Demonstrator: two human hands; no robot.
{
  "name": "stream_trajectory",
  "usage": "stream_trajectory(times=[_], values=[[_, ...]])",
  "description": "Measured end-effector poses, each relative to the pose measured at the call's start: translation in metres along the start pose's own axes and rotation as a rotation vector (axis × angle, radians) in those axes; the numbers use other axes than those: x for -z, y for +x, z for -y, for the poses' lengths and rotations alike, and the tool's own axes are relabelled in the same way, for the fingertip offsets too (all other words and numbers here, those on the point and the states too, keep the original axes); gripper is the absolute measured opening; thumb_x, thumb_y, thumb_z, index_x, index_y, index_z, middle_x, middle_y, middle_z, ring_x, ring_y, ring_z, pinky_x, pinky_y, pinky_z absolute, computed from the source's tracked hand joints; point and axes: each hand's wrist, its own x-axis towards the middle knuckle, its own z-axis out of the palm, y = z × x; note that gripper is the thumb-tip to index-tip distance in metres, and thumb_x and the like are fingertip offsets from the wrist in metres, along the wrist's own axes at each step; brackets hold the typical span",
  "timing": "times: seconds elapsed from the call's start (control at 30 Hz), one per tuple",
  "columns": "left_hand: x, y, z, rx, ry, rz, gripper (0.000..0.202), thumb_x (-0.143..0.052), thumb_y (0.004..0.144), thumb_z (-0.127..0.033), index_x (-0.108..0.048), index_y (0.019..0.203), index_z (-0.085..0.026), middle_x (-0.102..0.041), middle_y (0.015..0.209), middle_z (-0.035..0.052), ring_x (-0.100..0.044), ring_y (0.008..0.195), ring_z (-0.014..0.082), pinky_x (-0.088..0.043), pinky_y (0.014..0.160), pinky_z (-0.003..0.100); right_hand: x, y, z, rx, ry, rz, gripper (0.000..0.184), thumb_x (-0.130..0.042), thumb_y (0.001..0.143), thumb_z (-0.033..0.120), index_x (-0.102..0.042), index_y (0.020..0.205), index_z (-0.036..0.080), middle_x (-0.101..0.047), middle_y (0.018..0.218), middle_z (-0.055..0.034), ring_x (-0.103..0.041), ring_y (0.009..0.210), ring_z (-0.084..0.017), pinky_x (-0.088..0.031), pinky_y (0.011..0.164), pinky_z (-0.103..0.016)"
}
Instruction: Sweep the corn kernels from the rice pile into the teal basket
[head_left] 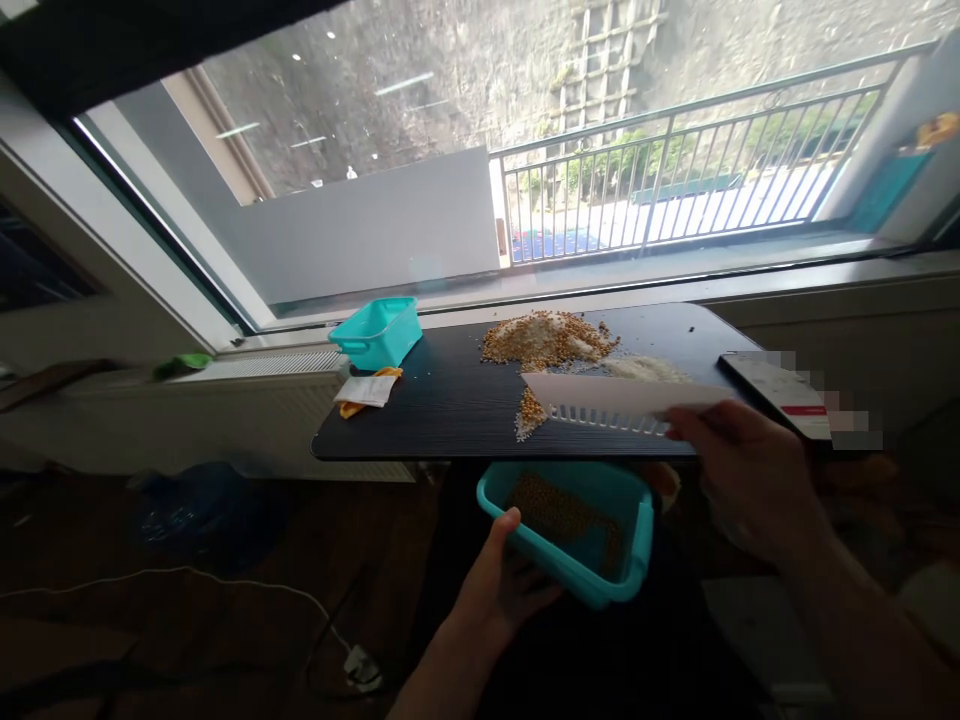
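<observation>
My left hand (499, 580) grips the near side of a turquoise plastic basin (641, 545), thumb over the rim, just below the table's front edge. Brownish grains (559, 510) cover part of the basin's bottom. In my right hand (750, 470) is a white sheet with a row of slots along its lower edge (600, 393), pinched at its right end. It stretches over the dark table, its left tip by a small strip of yellow kernels and white grains (531, 412). Behind it lies a larger heap of yellow kernels and white grains (547, 338), with a rice-like white pile (646, 369) to the right.
A second turquoise basin (382, 335) stands at the table's (442, 410) left end, near a white and yellow packet or cloth (369, 391). A flat, light-topped device (776, 390) lies at the right edge. Behind runs a window; a white cable (187, 570) crosses the floor.
</observation>
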Motion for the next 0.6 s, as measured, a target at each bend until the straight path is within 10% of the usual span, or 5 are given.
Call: stream_trajectory(times=[0.23,0.6], values=[[0.004,-0.007,0.002,0.007,-0.039,0.035,0.058,-0.049,0.089,-0.051,-0.051,0.13,-0.01,-0.06,0.123,0.0187,-0.063,0.099,0.0276,-0.049,0.09,0.042,-0.03,0.022,-0.001,0.036,0.105,0.121,0.016,-0.068,0.068,0.038,-0.064,0.065,0.022,-0.066,0.061,-0.0015,-0.059,0.061,-0.017,-0.047,0.06,-0.029],[0.01,-0.004,0.003,0.033,-0.054,0.037,0.062,-0.055,0.085,-0.053,-0.049,0.131,-0.011,-0.059,0.126,0.0196,-0.064,0.102,0.0288,-0.049,0.091,0.043,-0.021,0.014,0.0,0.054,0.095,0.1,0.017,-0.068,0.068,0.037,-0.064,0.066,0.021,-0.065,0.062,0.0008,-0.059,0.06,-0.015,-0.048,0.057,-0.027]])
